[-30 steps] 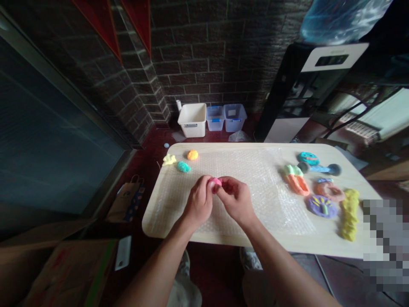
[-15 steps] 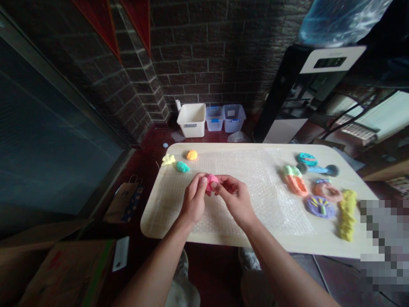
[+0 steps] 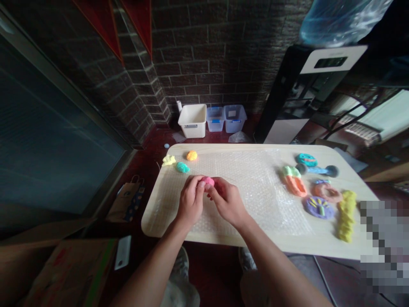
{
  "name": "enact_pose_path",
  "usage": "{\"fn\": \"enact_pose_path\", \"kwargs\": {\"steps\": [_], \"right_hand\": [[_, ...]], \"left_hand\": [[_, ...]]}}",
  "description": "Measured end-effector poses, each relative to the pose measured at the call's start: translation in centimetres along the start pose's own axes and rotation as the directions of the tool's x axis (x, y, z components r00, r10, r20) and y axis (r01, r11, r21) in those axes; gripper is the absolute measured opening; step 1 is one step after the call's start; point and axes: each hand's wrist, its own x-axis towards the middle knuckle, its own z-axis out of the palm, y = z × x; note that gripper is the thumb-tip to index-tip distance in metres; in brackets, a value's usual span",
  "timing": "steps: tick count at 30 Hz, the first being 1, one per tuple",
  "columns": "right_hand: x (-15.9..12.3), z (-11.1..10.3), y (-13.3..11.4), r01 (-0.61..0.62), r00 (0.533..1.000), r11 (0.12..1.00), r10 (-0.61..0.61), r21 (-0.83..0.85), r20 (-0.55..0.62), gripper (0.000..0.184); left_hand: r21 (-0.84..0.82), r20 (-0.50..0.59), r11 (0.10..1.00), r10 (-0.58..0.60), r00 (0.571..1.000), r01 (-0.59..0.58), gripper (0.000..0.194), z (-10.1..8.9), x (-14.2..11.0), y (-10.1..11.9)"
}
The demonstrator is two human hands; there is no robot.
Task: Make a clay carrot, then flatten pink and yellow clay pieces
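Note:
A small lump of pink modelling clay (image 3: 208, 181) is pinched between both hands above the bubble wrap (image 3: 255, 187). My left hand (image 3: 191, 197) grips its left side with thumb and fingers. From the right, my right hand (image 3: 227, 199) presses its thumb against the clay, its fingers curled behind. The lump's underside is hidden by the fingers. Beyond my left hand lie a green clay lump (image 3: 183, 167), an orange clay lump (image 3: 191, 155) and a pale yellow clay piece (image 3: 168, 160).
Finished-looking clay shapes sit on the table's right: a purple disc (image 3: 315, 208), an orange-and-green shape (image 3: 296, 186), a pink ring (image 3: 332, 197), a yellow strip (image 3: 347, 217), a teal disc (image 3: 307, 160) and a blue-grey dumbbell shape (image 3: 319, 170). A white bin (image 3: 193, 123) and a water dispenser (image 3: 284, 94) stand behind the table (image 3: 223, 146).
Both hands have shifted slightly left and drawn closer together, with the pink clay between them. More of the clay is covered by the fingers. The other clay pieces have stayed put.

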Motion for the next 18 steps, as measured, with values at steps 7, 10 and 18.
{"fn": "enact_pose_path", "kwargs": {"steps": [7, 10, 18], "right_hand": [[-0.2, 0.5, -0.4, 0.031, 0.996, 0.974, -0.05, -0.225, -0.077, 0.033], [-0.2, 0.2, -0.2, 0.031, 0.992, 0.968, -0.06, -0.248, -0.11, 0.033], [-0.5, -0.4, 0.3, 0.038, 0.985, 0.985, -0.065, -0.168, -0.161, 0.035]], "left_hand": [[0.07, -0.086, 0.997, -0.005, 0.996, 0.012, 0.023, 2.2, -1.0, 1.0], [0.077, -0.13, 0.994, -0.064, 0.989, 0.075, 0.025, 3.4, -0.9, 1.4], [-0.055, -0.191, 0.968, -0.252, 0.949, 0.246, 0.033, 5.1, -0.5, 2.9]]}}
